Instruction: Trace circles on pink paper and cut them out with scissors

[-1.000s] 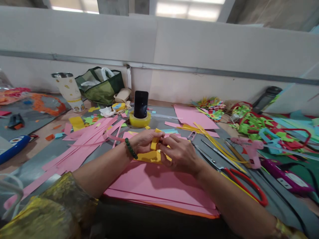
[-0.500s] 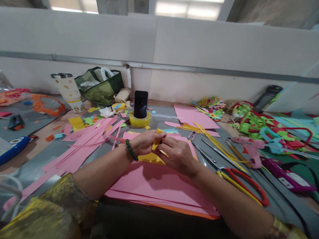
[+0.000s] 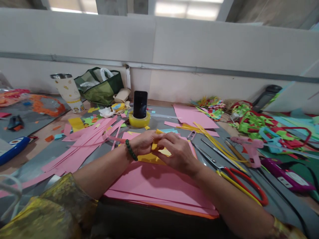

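Between my two hands is a small folded piece of yellow paper (image 3: 155,144). My left hand (image 3: 144,142), with a green bead bracelet at the wrist, is closed on its left side. The bent fingers of my right hand (image 3: 175,149) pinch it from the right, and their tips hide part of it. Under the hands lies a yellow sheet (image 3: 149,158) on a stack of pink paper (image 3: 159,184). A thin pink strip (image 3: 116,137) runs up to the left wrist from the left.
Scissors (image 3: 219,166) with red and yellow handles, a pink glue gun (image 3: 251,147) and yellow strips (image 3: 216,141) lie to the right. Pink strips (image 3: 82,146) spread on the left. Ahead, a phone (image 3: 140,104) stands in a tape roll (image 3: 139,120); a tumbler (image 3: 68,93) is behind left.
The fingers of my right hand have shifted slightly around the yellow paper, which now looks folded further down. My left hand stays nearly in place.
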Tool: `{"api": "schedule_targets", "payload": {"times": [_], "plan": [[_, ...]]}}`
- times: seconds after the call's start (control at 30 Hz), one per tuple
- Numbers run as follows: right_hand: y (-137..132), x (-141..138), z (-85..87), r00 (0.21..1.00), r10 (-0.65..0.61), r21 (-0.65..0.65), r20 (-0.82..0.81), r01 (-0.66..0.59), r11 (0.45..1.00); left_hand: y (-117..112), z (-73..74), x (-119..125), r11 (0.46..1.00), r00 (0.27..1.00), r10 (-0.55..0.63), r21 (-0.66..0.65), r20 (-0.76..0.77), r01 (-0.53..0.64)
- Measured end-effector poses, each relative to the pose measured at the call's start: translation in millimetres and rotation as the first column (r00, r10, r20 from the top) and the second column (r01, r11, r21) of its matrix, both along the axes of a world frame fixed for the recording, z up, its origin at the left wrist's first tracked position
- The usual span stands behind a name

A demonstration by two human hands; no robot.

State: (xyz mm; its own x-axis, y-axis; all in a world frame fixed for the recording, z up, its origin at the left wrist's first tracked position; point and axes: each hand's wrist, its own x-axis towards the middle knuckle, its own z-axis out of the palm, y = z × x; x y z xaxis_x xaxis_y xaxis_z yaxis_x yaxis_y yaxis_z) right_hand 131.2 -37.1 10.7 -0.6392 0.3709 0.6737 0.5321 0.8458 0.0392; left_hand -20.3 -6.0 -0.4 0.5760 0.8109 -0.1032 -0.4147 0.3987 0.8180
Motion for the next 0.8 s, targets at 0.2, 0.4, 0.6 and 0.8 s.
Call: {"api": "schedule_targets", "payload": {"times": [0.2, 0.4, 0.6, 0.8], "plan": [[0.7, -2.4, -4.5, 0.999, 0.023, 0.041, 0.048, -0.025, 0.999, -1.7, 3.4, 0.8, 1.000, 1.000, 0.016, 0.004, 0.004, -0.016], [0.5, -3.1, -8.8, 0.998, -0.010, 0.067, 0.061, 0.006, 0.998, -1.5, 5.0, 0.6, 0.999, 0.999, 0.035, -0.014, -0.018, -0.035], [0.8, -3.8, -11.4, 1.000, -0.013, 0.047, 0.023, 0.012, 0.999, -1.6, 5.4, 0.9, 0.998, 0.998, 0.061, 0.003, -0.025, -0.061], [4.4, 2.1, -2.7, 0.972, 0.062, -0.190, -0.225, -0.106, 0.976, -5.3, 9.8, -0.9, 0.999, 0.997, 0.011, 0.044, -0.078, -0.008]]}}
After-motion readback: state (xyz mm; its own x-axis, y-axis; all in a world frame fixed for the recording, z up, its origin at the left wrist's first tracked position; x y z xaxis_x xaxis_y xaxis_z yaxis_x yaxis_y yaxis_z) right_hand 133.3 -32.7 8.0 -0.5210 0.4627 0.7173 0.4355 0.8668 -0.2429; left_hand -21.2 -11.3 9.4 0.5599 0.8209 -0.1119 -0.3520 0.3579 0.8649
